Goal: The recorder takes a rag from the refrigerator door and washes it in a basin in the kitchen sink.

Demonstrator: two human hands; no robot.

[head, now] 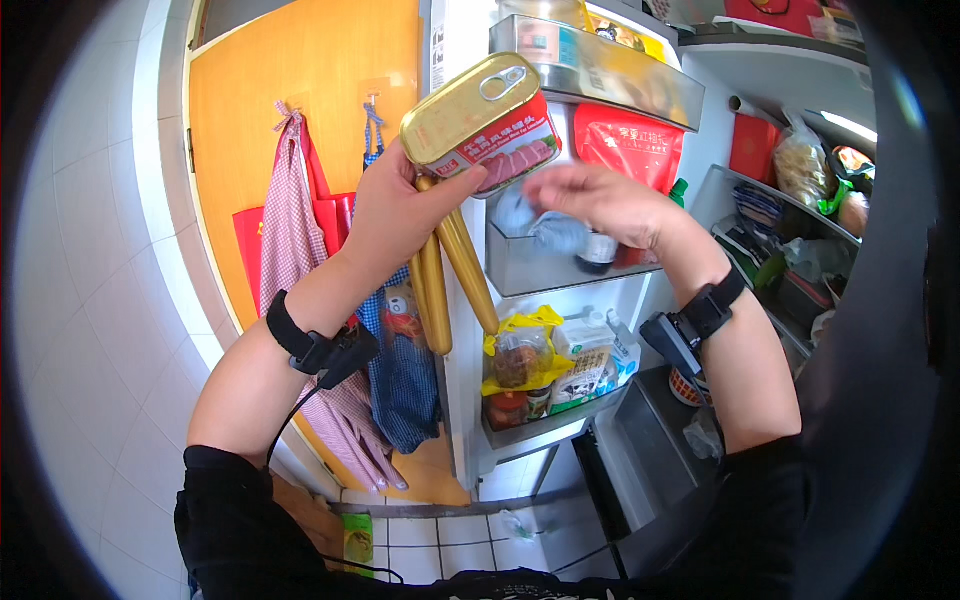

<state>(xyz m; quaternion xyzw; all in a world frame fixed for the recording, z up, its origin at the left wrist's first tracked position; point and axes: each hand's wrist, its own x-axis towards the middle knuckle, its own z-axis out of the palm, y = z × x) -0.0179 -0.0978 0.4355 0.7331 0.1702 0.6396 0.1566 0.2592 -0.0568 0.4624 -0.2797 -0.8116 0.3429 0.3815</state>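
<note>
My left hand (405,202) grips a rectangular luncheon meat tin (472,112) with a gold pull-ring lid and a red label. The same hand holds several gold-wrapped sausages (431,292), which hang below the tin. My right hand (592,199) is motion-blurred beside the tin's lower right corner, in front of the middle fridge door shelf (555,277). Its fingers are bent, and whether they hold anything is unclear. Just below them are blurred pale-blue items (559,231) and a dark bottle with a white label (598,251). Behind the hand stands a red pouch (626,146).
The upper door shelf (615,90) holds jars and packets. On the lower one are a milk carton (585,360) and a yellow bag (525,352). Bagged food fills the fridge shelves (787,202) at right. Aprons (289,217) hang on an orange wooden door (232,97) at left.
</note>
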